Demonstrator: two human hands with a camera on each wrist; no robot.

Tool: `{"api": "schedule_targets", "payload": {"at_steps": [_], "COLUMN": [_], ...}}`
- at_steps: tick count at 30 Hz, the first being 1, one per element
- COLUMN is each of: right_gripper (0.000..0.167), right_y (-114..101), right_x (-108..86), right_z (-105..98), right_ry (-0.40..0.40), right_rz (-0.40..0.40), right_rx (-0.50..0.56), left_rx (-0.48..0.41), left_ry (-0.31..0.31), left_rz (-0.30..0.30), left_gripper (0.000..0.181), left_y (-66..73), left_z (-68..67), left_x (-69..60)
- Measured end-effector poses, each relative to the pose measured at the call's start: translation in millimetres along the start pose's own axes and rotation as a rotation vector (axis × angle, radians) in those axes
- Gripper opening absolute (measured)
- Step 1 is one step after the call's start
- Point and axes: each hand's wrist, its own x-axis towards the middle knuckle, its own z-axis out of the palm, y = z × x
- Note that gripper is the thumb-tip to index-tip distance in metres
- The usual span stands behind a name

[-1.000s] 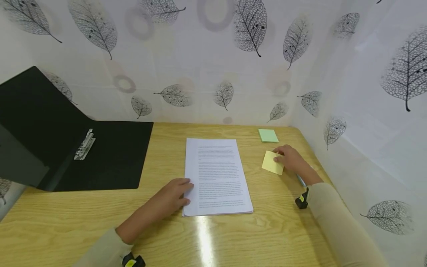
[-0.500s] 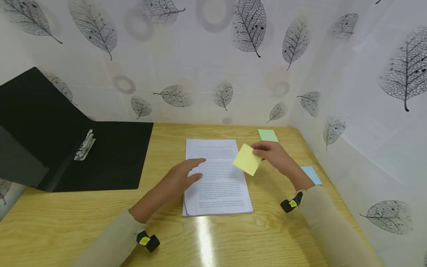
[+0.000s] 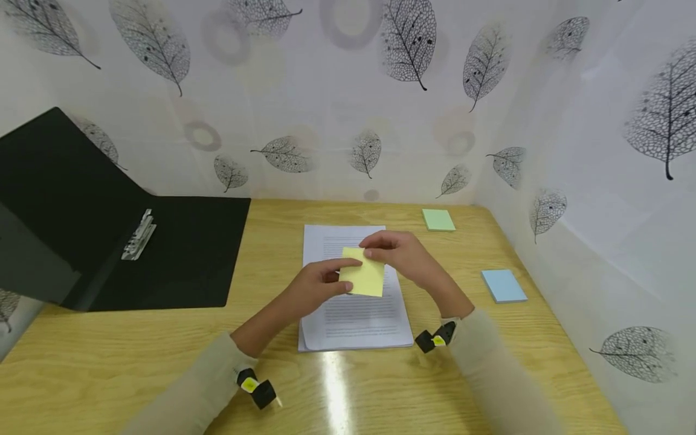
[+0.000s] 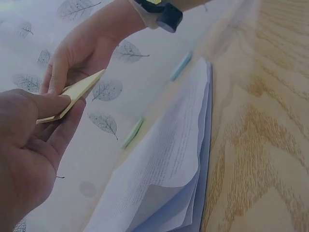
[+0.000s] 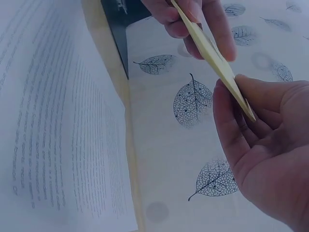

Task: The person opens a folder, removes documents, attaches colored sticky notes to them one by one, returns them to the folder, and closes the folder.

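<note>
A yellow sticky-note pad (image 3: pixel 365 277) is held above the printed sheets (image 3: pixel 353 326) in the head view. The left hand (image 3: pixel 315 287) pinches its left edge between thumb and fingers, while the right hand (image 3: pixel 405 260) pinches its upper right corner. Seen from the left wrist, the pad (image 4: pixel 82 89) is nearly edge-on, between the left hand (image 4: pixel 29 150) and the right hand (image 4: pixel 84 48). The right wrist view shows the pad (image 5: pixel 212 55) slanting from the left hand (image 5: pixel 193 19) down into the grip of the right hand (image 5: pixel 275 140).
An open black folder (image 3: pixel 185 254) with a metal clip (image 3: pixel 139 235) lies at the left. On the right side of the wooden table (image 3: pixel 435 386) are a green note pad (image 3: pixel 438 220) and a blue note pad (image 3: pixel 504 286). A leaf-patterned curtain (image 3: pixel 326 90) stands behind.
The right hand has lifted the yellow pad off the table and carried it left over the sheets. The left hand has left the sheets' edge, moved up and right, and taken hold of the pad.
</note>
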Motion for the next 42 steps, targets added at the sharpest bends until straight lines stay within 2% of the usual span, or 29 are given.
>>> {"api": "schedule_targets", "payload": {"at_steps": [6, 11, 16, 21, 25, 33, 37, 42], "right_gripper": [0.028, 0.030, 0.031, 0.037, 0.034, 0.033, 0.028, 0.022], "right_y": [1.0, -0.2, -0.7, -1.3, 0.4, 2.8, 4.7, 7.8], "right_x": [-1.5, -6.3, -13.8, -21.7, -20.3, -15.1, -13.1, -14.2], "right_z": [5.5, 5.7, 3.8, 3.3, 4.8, 11.7, 15.2, 17.2], "right_ry": [0.054, 0.085, 0.086, 0.042, 0.063, 0.165, 0.229, 0.274], "right_rz": [-0.024, -0.087, -0.262, -0.454, -0.575, -0.781, -0.785, -0.653], "right_rx": [0.015, -0.047, -0.194, -0.365, -0.392, -0.423, -0.378, -0.247], "left_rx": [-0.042, -0.015, 0.011, -0.027, -0.057, -0.088, -0.187, -0.314], "left_ry": [0.069, 0.146, 0.204, 0.221, 0.216, 0.180, 0.128, 0.103], "left_rz": [-0.018, -0.010, 0.029, 0.050, 0.048, 0.050, 0.054, 0.045], "left_gripper": [0.041, 0.037, 0.038, 0.039, 0.039, 0.046, 0.059, 0.063], "left_y": [-1.3, -0.5, 0.4, 0.6, 4.2, 8.6, 5.9, 3.5], "left_z": [-3.0, -7.8, -12.1, -17.2, -19.9, -20.2, -22.9, -26.4], "left_x": [2.5, 3.0, 2.5, 2.3, 0.2, -1.7, -0.3, -0.7]}}
